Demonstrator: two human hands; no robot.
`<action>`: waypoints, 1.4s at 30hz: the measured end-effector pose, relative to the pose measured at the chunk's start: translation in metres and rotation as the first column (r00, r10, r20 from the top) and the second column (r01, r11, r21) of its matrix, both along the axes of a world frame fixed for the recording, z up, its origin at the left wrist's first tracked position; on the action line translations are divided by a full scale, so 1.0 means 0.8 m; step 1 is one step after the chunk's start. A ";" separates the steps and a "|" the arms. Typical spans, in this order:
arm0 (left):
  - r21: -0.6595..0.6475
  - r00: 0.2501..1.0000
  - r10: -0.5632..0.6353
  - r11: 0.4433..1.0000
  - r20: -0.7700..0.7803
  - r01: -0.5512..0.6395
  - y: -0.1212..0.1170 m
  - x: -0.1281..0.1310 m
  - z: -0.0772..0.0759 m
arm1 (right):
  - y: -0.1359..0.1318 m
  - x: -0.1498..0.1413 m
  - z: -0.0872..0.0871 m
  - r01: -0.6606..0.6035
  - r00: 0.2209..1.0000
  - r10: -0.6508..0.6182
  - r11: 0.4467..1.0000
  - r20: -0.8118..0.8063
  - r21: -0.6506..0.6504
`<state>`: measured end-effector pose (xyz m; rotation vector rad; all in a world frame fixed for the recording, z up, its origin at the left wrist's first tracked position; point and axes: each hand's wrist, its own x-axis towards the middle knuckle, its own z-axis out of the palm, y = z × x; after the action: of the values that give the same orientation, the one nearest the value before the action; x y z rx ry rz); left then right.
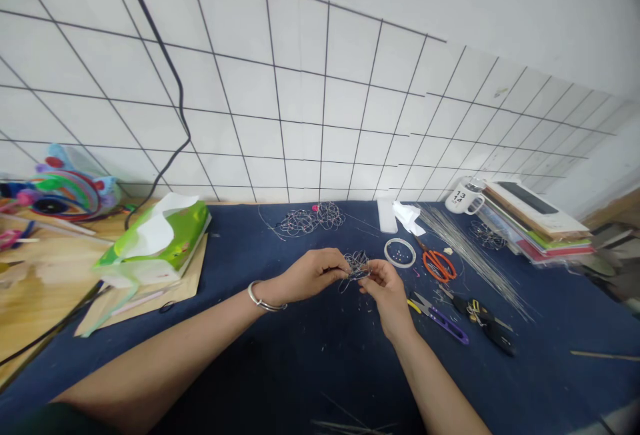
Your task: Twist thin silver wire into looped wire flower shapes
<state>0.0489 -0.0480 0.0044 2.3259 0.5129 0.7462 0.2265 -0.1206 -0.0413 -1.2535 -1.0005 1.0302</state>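
Note:
Between my two hands is a small tangle of thin silvery wire (pixel 356 265), bent into many loops. My left hand (pixel 320 273), with a silver bangle on its wrist, pinches the left side of it between thumb and fingers. On the other side, my right hand (pixel 386 291) grips the tangle's right edge with thumb and fingertips. Behind the hands, more looped wire (pixel 313 218) with a small pink bit lies on the dark blue cloth (pixel 240 248). Right of my right hand are a round white dish (pixel 400 253) holding tiny beads and purple thread snips (pixel 443 321).
Orange-handled scissors (pixel 439 265), black pliers (pixel 483 321) and a bundle of straight wires (pixel 475 258) lie to the right. Farther back stand a white mug (pixel 463 198) and stacked books (pixel 540 218). At left sits a green tissue pack (pixel 187 238). Cut wires (pixel 350 428) lie at the near edge.

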 end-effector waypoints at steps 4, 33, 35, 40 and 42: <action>-0.018 1.000 0.011 1.000 -0.018 -0.011 -0.001 0.000 -0.001 | 0.000 0.000 -0.001 -0.011 1.000 0.011 1.000 0.004 0.005; 0.029 0.934 0.334 0.942 -0.126 -0.333 0.061 -0.058 0.006 | -0.026 -0.084 -0.001 -0.619 0.516 0.446 0.785 0.732 -0.042; -0.004 0.944 0.308 0.950 -0.114 -0.311 0.061 -0.058 0.005 | -0.032 -0.101 0.002 -0.680 0.366 0.451 0.727 0.814 -0.097; -0.131 0.967 0.246 0.958 -0.070 -0.254 0.061 -0.055 0.003 | -0.045 -0.133 0.013 -0.656 -0.031 0.273 0.720 0.962 -0.226; -0.213 0.973 0.230 0.949 -0.038 -0.232 0.059 -0.052 0.003 | -0.050 -0.144 0.013 -0.654 -0.179 0.199 0.708 0.964 -0.268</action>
<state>0.0076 -0.0005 0.0068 2.0914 0.8411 0.7434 0.1117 -0.1608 -0.0307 -1.2256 -2.8868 0.1046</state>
